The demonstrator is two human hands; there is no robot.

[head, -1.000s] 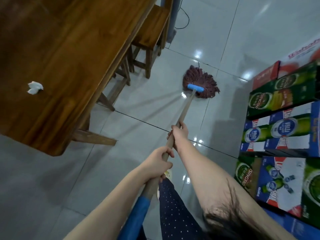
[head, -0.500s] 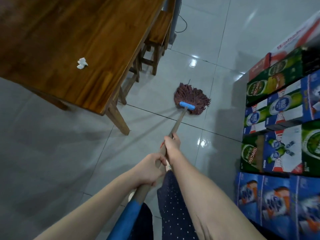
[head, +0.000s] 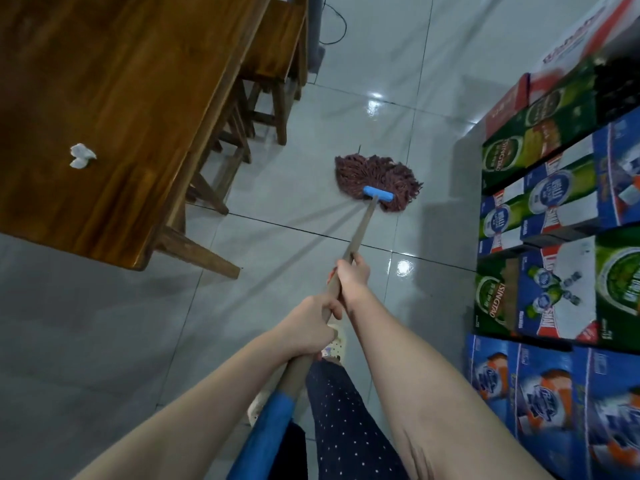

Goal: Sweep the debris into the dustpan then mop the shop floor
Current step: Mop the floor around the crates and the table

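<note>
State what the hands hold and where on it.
Both grip the mop by its wooden handle: right hand further down toward the head, left hand behind it, above the blue end grip.

- Both hands grip the wooden mop handle (head: 360,226) — the right hand (head: 351,275) further down toward the mop, the left hand (head: 313,322) just behind it, fingers wrapped round.
- The handle's near end is blue and runs down past dark, white-dotted trousers (head: 343,420).
- The reddish mop head (head: 374,174) lies spread on the glossy grey tiled floor (head: 104,341), its blue clamp (head: 378,194) on top.
- A wooden table (head: 114,109) fills the upper left, with a crumpled white tissue (head: 81,155) on it.
- Wooden stools (head: 273,57) stand beside the table.
- Stacked beer cartons (head: 554,202) — green, blue, white — line the right side.
</note>
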